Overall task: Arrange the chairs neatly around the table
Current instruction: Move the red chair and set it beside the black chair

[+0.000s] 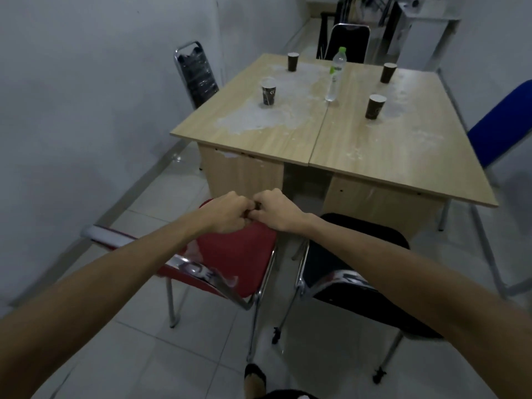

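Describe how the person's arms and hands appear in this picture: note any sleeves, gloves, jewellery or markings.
Both arms are bare up to the frame edge: no sleeves show. The left hand and right hand wear no gloves. No watch, bracelet or markings are visible on the wrists or forearms; the fingers are too curled to check for rings.

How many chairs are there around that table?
5. A red chair and a black chair at the near side, a blue chair on the right, a dark chair at the far end, another by the left wall. Others may be hidden.
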